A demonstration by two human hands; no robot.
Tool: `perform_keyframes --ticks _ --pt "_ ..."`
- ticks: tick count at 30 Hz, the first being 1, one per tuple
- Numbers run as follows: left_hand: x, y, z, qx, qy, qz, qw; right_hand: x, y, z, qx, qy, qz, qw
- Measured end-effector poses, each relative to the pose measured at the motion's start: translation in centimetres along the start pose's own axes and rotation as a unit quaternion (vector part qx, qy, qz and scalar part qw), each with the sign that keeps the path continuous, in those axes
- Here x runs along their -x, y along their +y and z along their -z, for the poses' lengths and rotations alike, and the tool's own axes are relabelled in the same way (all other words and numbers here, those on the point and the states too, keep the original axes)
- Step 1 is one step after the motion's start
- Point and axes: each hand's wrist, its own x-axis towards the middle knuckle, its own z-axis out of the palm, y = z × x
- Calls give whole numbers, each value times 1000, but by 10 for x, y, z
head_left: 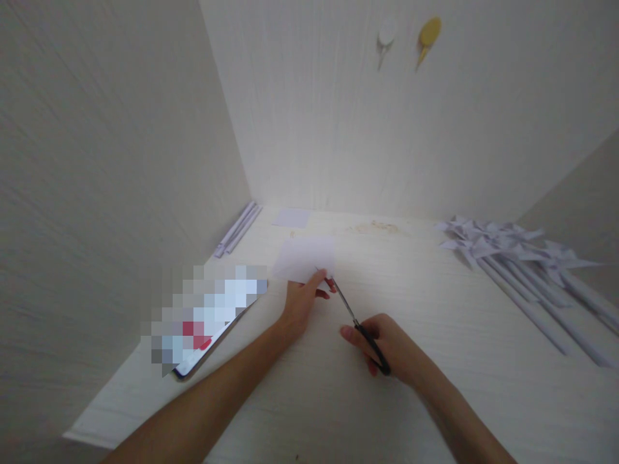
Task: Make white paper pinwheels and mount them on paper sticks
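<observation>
Pale wooden desk (435, 386) fills the alcove. Nearest, the right hand (389, 348) closes around black-handled scissors (358, 325), blades reaching the paper square (305, 256) pinched at its near edge by the left hand (302, 303). Farther right lie paper pinwheels (503, 248).

The surface (435, 399) lies bare in front of and between the two forearms; walls close it in on the left, back and right; a phone (207, 322) lies along the left edge, paper rolls (239, 229) fill the far-left corner; paper pinwheels (522, 264) crowd the right side; a small sheet (291, 218) lies by the back wall.
</observation>
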Motion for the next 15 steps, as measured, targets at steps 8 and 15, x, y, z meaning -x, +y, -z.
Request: perform_keyframes --ticks 8,15 --pt "1 1 0 3 4 1 1000 0 -1 0 15 3 -4 1000" --pt "0 -1 1 3 -1 -5 1000 1 -3 1 28 -1 -7 1000"
